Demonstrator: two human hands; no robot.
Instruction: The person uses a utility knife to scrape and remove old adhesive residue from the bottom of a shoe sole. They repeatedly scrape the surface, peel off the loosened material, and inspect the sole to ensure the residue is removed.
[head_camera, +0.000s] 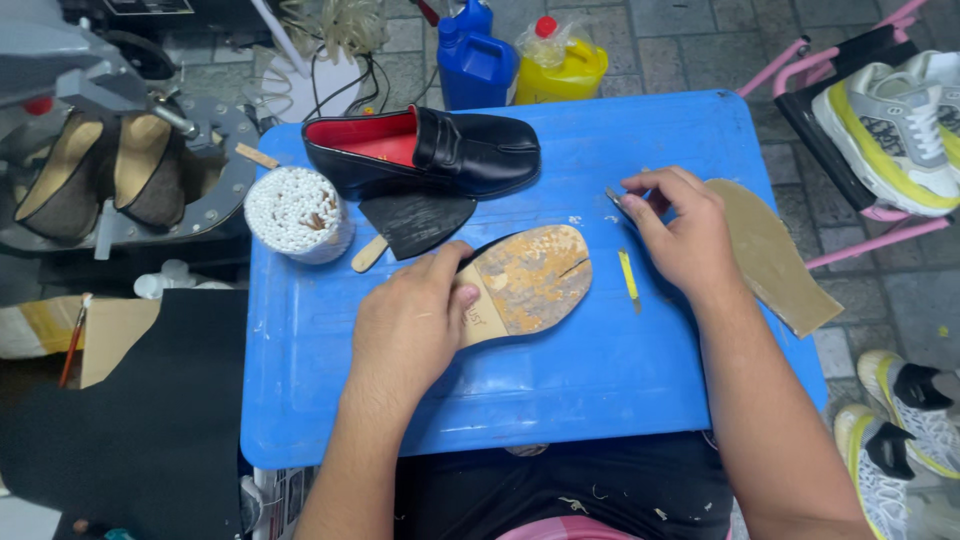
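Note:
My left hand (415, 325) presses down on an upturned shoe whose worn tan sole (530, 280) faces up on the blue tray (560, 390). My right hand (680, 235) hovers to the right of the sole and pinches a small grey blade (612, 195) at its fingertips. A thin yellow strip (628, 275) lies on the tray between the sole and my right hand. A black loafer with a red lining (430, 150) stands upright at the back of the tray. A black rubber piece (415, 220) lies in front of it.
A tan insole board (775, 255) rests off the tray's right edge. A white round container (297, 213) stands at the tray's left. Blue and yellow jugs (520, 60) stand behind. Sneakers (905, 120) sit on a pink rack; a shoe machine (110, 170) is at left.

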